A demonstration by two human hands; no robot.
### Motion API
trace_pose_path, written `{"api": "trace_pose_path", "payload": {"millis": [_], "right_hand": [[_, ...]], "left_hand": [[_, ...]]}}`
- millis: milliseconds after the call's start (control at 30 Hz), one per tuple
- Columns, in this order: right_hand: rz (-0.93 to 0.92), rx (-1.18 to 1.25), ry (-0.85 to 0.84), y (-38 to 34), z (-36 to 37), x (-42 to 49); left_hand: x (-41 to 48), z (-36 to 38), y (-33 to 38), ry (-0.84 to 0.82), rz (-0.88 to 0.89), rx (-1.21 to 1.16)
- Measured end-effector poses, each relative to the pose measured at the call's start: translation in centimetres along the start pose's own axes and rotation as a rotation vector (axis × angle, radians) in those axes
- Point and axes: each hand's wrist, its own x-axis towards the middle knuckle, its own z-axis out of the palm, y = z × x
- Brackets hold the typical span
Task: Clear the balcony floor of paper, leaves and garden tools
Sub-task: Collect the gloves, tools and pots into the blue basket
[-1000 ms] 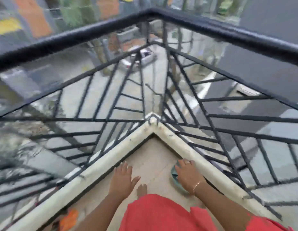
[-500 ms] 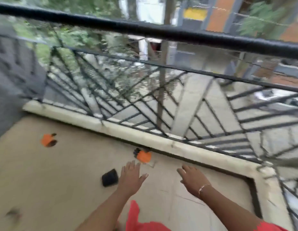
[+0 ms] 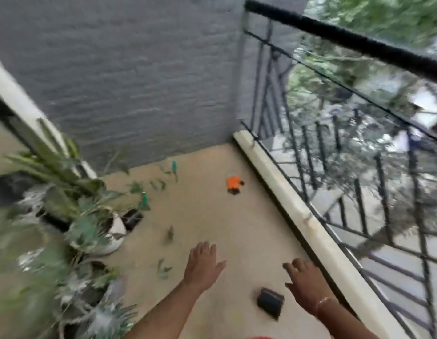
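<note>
My left hand (image 3: 204, 263) hovers over the tan balcony floor (image 3: 212, 216) with straight spread fingers and holds nothing. Beside it, my right hand (image 3: 303, 282) is also held out flat and empty. A small black box-like object (image 3: 270, 302) lies on the floor between my forearms. Farther off lies an orange and black object (image 3: 234, 184). Green leaves (image 3: 163, 267) are scattered on the floor, and two teal-handled garden tools (image 3: 174, 167) (image 3: 144, 199) lie near the far wall. The picture is blurred.
Potted plants (image 3: 73, 216) crowd the left side, one in a white pot (image 3: 116, 234), with a small black pot (image 3: 132, 217) next to it. A grey brick wall (image 3: 139, 81) closes the far end. A pale curb (image 3: 310, 216) and black railing (image 3: 359, 45) run along the right.
The view has swung left from the railing corner to the balcony's far end. Both hands stay held out and empty. The black object now lies between my forearms.
</note>
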Motion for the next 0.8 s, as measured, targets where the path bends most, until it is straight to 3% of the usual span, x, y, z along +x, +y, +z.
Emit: {"api": "trace_pose_path", "payload": {"millis": [167, 300, 567, 800], "right_hand": [[-0.164, -0.06, -0.013, -3.0, -1.1, 10.7], [-0.274, -0.12, -0.104, -7.3, -6.4, 18.1], [-0.421, -0.095, -0.047, -10.5, -11.5, 36.2], [-0.502, -0.158, -0.011, -13.0, -18.2, 50.3]], "left_hand": [[1.6, -2.3, -7.4, 0.062, -0.206, -0.12], [5.2, -4.7, -12.6, 0.117, -0.318, -0.185], [16.5, -11.8, -19.1, 0.065, -0.421, -0.303], [24.8, -17.2, -25.1, 0.131, -0.555, -0.534]]}}
